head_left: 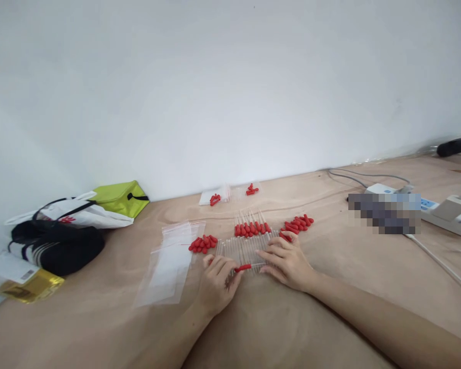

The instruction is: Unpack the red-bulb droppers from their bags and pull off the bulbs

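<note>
Closed around the end of a red rubber dropper bulb [244,267] is my left hand [218,284]. A thin glass dropper tube [256,265] meets the bulb's other end, pinched by my right hand [291,262]; how far it sits inside the bulb I cannot tell. Under and behind both hands lie many clear glass tubes [236,247] side by side. Beyond them is a row of droppers with red bulbs [251,229]. Loose red bulbs [203,244] are heaped to the left, and another heap of bulbs [298,223] lies near my right fingers.
Clear zip bags [171,261] lie left of my left hand. Small bags with red bulbs [215,199] rest near the wall. A black bag [57,243] and a yellow-green bag [118,199] stand at left. A power strip [426,204] with cables is at right.
</note>
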Available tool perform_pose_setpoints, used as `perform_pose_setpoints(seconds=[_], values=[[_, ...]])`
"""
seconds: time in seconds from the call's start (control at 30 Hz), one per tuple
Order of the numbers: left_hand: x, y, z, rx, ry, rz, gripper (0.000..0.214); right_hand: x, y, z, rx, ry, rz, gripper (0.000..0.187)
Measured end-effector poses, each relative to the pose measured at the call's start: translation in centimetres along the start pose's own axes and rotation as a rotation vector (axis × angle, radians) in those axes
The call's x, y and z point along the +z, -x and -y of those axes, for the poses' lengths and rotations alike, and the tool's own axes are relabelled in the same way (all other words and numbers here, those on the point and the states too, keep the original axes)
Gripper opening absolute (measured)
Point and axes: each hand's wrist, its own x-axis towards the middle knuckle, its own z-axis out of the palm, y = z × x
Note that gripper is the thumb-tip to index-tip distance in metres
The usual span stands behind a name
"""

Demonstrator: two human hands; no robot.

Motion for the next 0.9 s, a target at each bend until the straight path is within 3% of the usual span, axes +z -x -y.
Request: perform_pose_setpoints(seconds=[0.07, 0.4, 0.63, 0.9], values=[[0.2, 0.0, -0.2, 0.011, 0.025, -0.014, 0.007, 0.2, -0.1, 0.1, -0.006, -0.021, -0.01, 0.016], [0.2, -0.2, 0.0, 0.158, 0.024, -0.016, 0.011, 0.1, 0.0, 1.0, -0.064, -0.1, -0.016, 0.018], [0.3, 0.2, -0.3, 0.133, 0.065, -0.012, 0.018, 0.0, 0.2, 0.9, -0.101, -0.064, 0.003, 0.02], [-0.4, 0.0, -0.4, 0.075, 0.072, 0.13, 0.021, -0.2, 0.1, 1.0, -0.09, -0.047, 0.062, 0.021]])
